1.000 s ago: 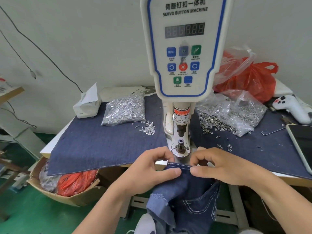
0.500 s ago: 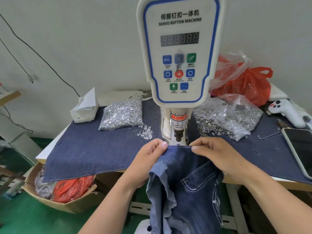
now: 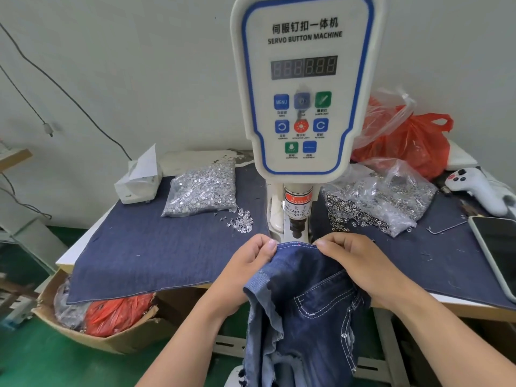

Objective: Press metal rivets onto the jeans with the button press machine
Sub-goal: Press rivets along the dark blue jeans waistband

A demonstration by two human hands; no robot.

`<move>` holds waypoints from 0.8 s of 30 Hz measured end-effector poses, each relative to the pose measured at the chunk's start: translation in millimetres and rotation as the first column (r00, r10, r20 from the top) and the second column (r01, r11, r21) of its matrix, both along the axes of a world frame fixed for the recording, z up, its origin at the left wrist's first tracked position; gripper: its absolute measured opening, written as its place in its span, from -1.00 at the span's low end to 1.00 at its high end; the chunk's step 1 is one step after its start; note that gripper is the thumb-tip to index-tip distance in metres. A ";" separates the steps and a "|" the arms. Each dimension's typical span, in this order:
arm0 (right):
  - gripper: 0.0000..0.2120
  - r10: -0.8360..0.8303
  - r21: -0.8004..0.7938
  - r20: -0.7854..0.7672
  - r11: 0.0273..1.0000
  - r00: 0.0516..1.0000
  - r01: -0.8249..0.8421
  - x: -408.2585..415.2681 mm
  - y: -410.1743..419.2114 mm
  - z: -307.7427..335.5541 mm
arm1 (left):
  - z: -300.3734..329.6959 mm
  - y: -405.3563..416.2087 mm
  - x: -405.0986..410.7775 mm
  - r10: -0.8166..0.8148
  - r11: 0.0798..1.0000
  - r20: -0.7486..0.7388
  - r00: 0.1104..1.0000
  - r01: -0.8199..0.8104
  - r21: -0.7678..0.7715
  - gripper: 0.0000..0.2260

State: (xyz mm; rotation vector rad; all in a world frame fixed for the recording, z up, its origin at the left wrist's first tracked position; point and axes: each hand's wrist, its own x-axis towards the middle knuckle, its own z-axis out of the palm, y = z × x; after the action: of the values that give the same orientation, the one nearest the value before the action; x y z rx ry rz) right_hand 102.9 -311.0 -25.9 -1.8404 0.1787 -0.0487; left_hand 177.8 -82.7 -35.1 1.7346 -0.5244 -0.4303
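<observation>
Head view: your left hand and right hand each pinch the jeans hem, stretched crosswise just below the press, equally near.

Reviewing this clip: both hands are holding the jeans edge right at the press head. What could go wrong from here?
1. Pinch hazard: the left hand and right hand pinch the jeans edge just below the punch, beside its finger warning label.
2. Misplaced rivet: the lifted denim hides the lower die, so alignment can't be confirmed.
3. The hanging jeans' weight may drag the edge off position.
</observation>
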 end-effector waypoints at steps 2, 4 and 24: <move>-0.78 0.003 0.011 -0.004 1.000 1.000 -0.003 -1.0 0.6 0.9 | -1.8 1.6 -0.3 0.001 1.000 -0.021 1.000 -0.001 -0.008 -0.70; -0.78 0.004 0.033 -0.004 0.999 1.000 -0.004 -2.7 1.4 2.9 | -4.0 3.3 0.2 0.006 1.000 -0.027 1.000 -0.006 -0.008 -0.69; -0.73 -0.056 0.010 0.021 0.998 0.998 0.056 -6.4 5.0 6.4 | 3.8 -0.1 -4.5 0.041 0.999 -0.054 0.998 -0.041 0.000 -0.62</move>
State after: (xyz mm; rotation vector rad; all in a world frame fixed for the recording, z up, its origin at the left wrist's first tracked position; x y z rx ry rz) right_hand 96.5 -306.0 -19.4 -1.8248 0.2147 -0.1066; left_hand 173.3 -82.8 -31.3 1.7248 -0.4499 -0.4461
